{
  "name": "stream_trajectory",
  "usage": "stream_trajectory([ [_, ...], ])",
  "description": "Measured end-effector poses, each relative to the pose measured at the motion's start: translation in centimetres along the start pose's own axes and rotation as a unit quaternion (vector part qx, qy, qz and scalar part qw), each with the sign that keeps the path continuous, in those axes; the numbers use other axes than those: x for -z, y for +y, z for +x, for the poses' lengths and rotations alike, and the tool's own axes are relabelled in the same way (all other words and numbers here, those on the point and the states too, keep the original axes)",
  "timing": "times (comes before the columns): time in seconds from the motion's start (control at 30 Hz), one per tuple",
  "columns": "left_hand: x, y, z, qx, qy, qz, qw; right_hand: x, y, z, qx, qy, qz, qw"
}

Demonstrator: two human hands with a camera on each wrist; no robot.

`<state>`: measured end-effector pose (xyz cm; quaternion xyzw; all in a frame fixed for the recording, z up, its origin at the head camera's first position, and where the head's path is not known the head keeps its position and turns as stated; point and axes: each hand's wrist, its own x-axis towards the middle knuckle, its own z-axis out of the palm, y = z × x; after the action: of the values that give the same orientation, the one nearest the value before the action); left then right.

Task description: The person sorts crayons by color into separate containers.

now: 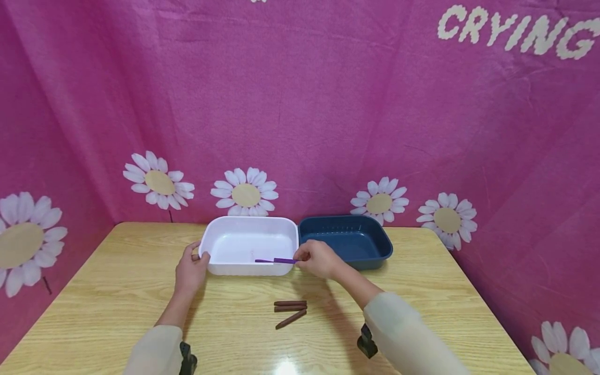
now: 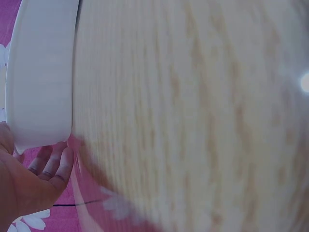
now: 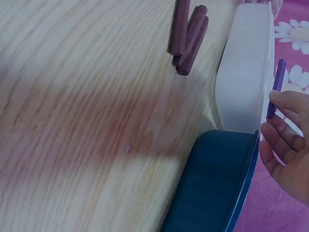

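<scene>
A white plastic bin stands at the back of the wooden table. My left hand holds its left end, thumb at the front corner and fingers along the side; the left wrist view shows the fingers bent against that end. Between thumb and fingertips, my right hand pinches a purple crayon-like stick above the bin's front right corner. This stick looks faceted in the right wrist view. Just left of it, another purple piece shows inside the bin, partly hidden by the front wall.
A dark blue bin stands against the white bin's right end. Three brown sticks lie close together on the table in front. Pink cloth printed with daisies hangs behind the table and at both sides.
</scene>
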<state>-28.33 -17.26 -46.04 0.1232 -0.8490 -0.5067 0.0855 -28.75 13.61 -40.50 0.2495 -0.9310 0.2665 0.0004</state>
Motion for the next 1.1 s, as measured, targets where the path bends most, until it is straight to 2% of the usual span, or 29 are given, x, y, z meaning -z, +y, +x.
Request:
stream_trajectory([
  [0.7, -0.1, -0.1, 0.3, -0.001, -0.004, -0.001, 1.0, -0.2, -1.2, 2.2, -0.006, -0.004, -0.018, 1.0],
  [1.1, 0.1, 0.2, 0.0, -0.002, 0.003, -0.001, 1.0, -0.8, -1.9, 3.6, -0.013, -0.006, -0.006, 1.0],
])
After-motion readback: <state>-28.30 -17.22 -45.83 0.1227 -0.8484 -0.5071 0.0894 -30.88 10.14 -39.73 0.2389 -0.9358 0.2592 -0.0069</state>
